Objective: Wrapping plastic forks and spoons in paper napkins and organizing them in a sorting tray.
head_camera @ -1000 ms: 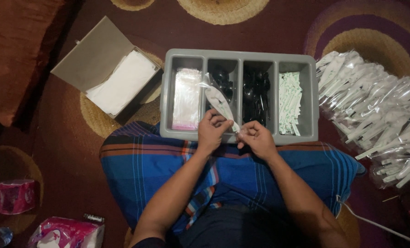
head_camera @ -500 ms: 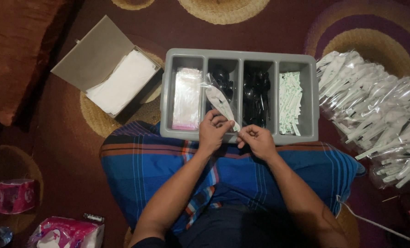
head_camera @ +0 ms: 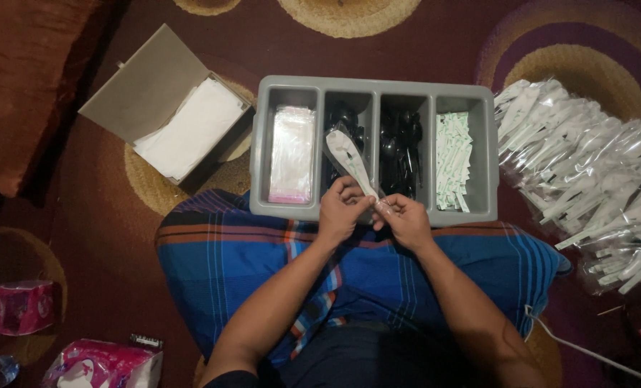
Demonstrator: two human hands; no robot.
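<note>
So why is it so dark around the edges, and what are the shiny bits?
Head view: dim light, corners darkest; the pile of clear packets glints brightest; the packet held by the left hand and right hand looks sharp; black cutlery in the tray blends into shadow.

Patterned carpet (head_camera: 83, 237) under grey tray (head_camera: 375, 85)

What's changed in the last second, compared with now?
Hardly anything. Both hands, left and right, still pinch the clear packet at its lower end over the grey tray; it sits in the same tilt. The box and packet pile stayed put.
</note>
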